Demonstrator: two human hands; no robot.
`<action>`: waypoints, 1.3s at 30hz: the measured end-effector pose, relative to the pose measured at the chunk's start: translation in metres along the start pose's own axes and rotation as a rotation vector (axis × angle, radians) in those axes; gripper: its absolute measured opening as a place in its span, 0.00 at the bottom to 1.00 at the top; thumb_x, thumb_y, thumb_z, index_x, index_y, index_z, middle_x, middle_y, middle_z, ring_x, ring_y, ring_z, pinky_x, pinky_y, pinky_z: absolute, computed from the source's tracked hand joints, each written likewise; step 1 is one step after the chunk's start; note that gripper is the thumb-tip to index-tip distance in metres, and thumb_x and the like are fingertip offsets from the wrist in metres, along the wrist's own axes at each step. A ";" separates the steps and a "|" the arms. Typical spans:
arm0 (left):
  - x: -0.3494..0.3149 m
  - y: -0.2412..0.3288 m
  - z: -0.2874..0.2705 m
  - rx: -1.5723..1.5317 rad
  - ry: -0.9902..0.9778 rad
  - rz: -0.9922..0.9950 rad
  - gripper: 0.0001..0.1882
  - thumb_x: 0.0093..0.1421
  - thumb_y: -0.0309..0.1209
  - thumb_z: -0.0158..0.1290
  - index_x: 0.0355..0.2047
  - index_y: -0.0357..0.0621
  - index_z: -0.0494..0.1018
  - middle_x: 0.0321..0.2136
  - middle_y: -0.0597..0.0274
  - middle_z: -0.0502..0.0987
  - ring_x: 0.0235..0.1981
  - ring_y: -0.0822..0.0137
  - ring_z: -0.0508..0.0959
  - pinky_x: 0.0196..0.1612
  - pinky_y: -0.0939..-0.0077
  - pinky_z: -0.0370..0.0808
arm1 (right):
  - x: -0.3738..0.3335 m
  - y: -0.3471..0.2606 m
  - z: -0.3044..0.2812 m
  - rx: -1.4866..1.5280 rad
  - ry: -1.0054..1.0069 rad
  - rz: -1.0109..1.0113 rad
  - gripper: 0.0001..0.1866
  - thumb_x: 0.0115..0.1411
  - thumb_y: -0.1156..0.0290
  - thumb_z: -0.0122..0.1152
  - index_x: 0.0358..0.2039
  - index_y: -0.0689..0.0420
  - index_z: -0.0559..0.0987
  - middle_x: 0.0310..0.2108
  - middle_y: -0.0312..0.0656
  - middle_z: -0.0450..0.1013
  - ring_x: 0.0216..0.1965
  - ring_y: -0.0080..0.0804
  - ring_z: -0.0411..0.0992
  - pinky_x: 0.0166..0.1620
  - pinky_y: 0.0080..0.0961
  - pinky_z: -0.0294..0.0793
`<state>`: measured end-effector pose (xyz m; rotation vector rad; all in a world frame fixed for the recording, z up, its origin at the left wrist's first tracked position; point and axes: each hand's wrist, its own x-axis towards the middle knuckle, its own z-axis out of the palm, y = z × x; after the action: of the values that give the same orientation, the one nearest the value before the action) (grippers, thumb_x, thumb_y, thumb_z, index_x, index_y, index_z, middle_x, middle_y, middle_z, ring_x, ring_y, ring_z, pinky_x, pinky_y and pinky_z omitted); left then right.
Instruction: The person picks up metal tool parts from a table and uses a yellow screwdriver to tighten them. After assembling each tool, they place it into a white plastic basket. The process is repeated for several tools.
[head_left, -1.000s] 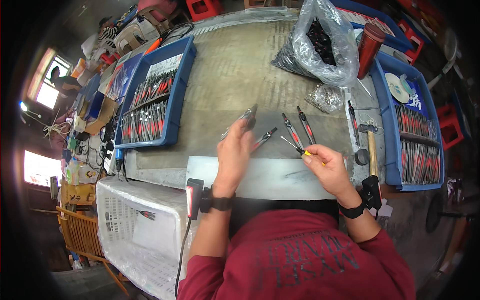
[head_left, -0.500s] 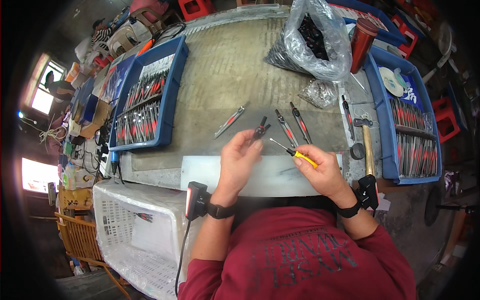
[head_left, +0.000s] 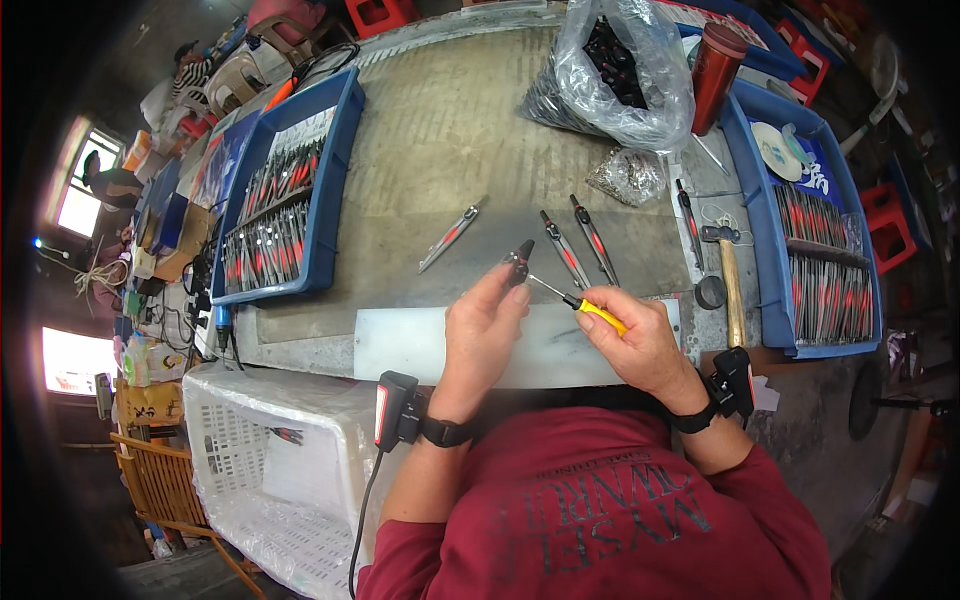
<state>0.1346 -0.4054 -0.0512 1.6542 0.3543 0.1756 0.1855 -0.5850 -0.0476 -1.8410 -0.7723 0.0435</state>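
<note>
My left hand (head_left: pixel 478 335) pinches a small black part (head_left: pixel 519 262) upright above the near side of the table. In my right hand (head_left: pixel 640 342) is a screwdriver (head_left: pixel 600 314) with a yellow and black handle. Its metal tip meets the black part or lies right beside it; the exact contact is too small to tell. Beyond my hands lie slim silver tools with black tops and red middles, like drawing compasses: one on the left (head_left: pixel 452 235) and two on the right, a nearer one (head_left: pixel 565 250) and a farther one (head_left: pixel 596 240).
A white board (head_left: pixel 400 345) lies under my hands. Blue trays of packed tools stand at left (head_left: pixel 325 220) and right (head_left: pixel 870 290). Toward the back are a plastic bag of black parts (head_left: pixel 670 100), a bag of small metal pieces (head_left: pixel 630 175) and a red flask (head_left: pixel 715 80). A hammer (head_left: pixel 734 290) lies at right.
The screwdriver tip has moved left to the black part. In my left hand, that part has turned and now shows one upright end instead of two prongs.
</note>
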 end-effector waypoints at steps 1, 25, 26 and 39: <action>-0.001 0.000 0.000 0.011 0.002 0.001 0.15 0.60 0.29 0.51 0.45 0.35 0.70 0.22 0.71 0.70 0.21 0.83 0.66 0.20 0.91 0.63 | 0.000 0.000 0.000 -0.001 0.000 0.001 0.09 0.54 0.75 0.59 0.35 0.65 0.74 0.23 0.43 0.73 0.23 0.27 0.72 0.27 0.19 0.69; -0.002 -0.003 0.006 0.573 0.234 0.627 0.10 0.55 0.23 0.53 0.39 0.38 0.73 0.19 0.57 0.72 0.19 0.66 0.72 0.24 0.77 0.68 | -0.008 -0.002 0.005 -0.024 -0.089 0.019 0.10 0.57 0.74 0.55 0.37 0.68 0.73 0.18 0.38 0.66 0.19 0.22 0.65 0.23 0.20 0.65; -0.001 -0.003 0.006 0.592 0.242 0.656 0.11 0.55 0.22 0.54 0.39 0.37 0.73 0.19 0.56 0.72 0.19 0.64 0.72 0.23 0.76 0.68 | -0.007 -0.001 0.006 0.137 -0.101 0.120 0.10 0.58 0.74 0.55 0.37 0.68 0.73 0.18 0.35 0.65 0.19 0.20 0.63 0.22 0.19 0.64; 0.000 -0.011 0.005 0.684 0.310 0.771 0.12 0.52 0.19 0.54 0.39 0.38 0.71 0.18 0.55 0.69 0.17 0.59 0.69 0.21 0.72 0.67 | -0.001 0.002 0.003 0.916 -0.211 0.741 0.10 0.59 0.70 0.53 0.36 0.63 0.76 0.15 0.25 0.58 0.14 0.09 0.51 0.16 0.10 0.47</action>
<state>0.1347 -0.4095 -0.0632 2.3868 -0.0304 0.9825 0.1842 -0.5833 -0.0509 -1.1360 -0.0972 0.9231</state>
